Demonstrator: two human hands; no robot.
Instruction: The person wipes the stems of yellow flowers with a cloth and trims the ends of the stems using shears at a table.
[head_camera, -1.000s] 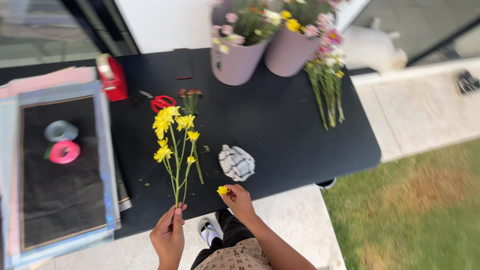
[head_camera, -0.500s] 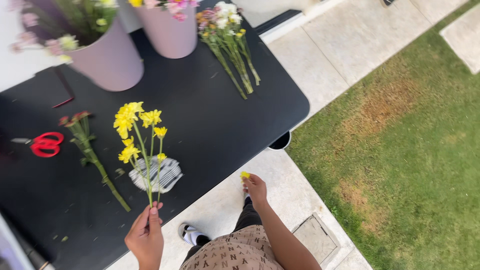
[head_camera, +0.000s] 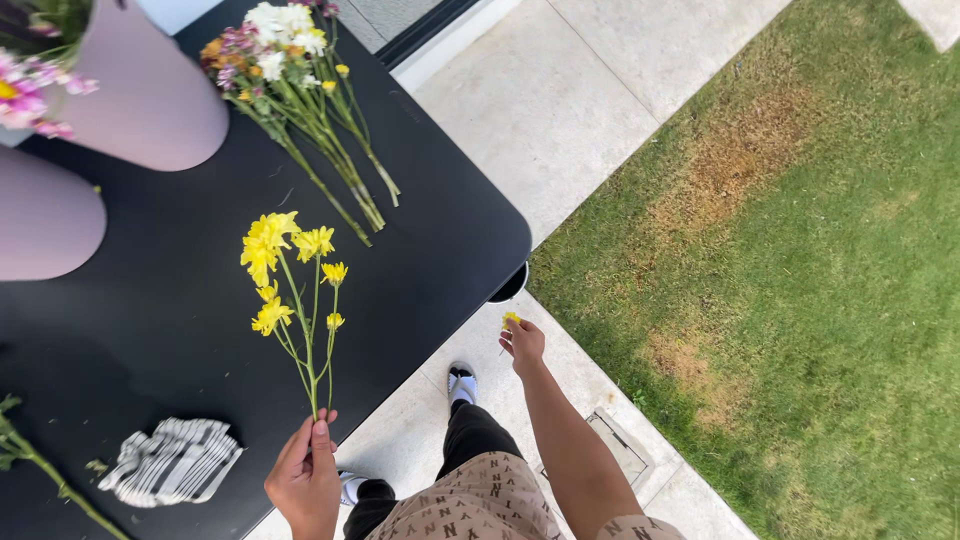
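Observation:
My left hand (head_camera: 305, 478) pinches the bottom of a stem of yellow flowers (head_camera: 290, 290) and holds it upright over the black table (head_camera: 180, 330). My right hand (head_camera: 524, 344) is stretched out past the table's corner, above the paving, with a small yellow flower head (head_camera: 511, 319) between its fingertips. A bunch of mixed white, pink and yellow flowers (head_camera: 300, 100) lies on the table farther back.
Two mauve pots (head_camera: 130, 100) with flowers stand at the table's back left. A striped folded cloth (head_camera: 175, 462) and a green stem (head_camera: 40, 465) lie near the front edge. Pale paving (head_camera: 560, 90) and grass (head_camera: 800, 300) are on the right; my shoe (head_camera: 460, 383) is below.
The view has swung right, toward the lawn. My right hand has carried the small flower head off the table and outward over the paving. My left hand still holds the yellow stem.

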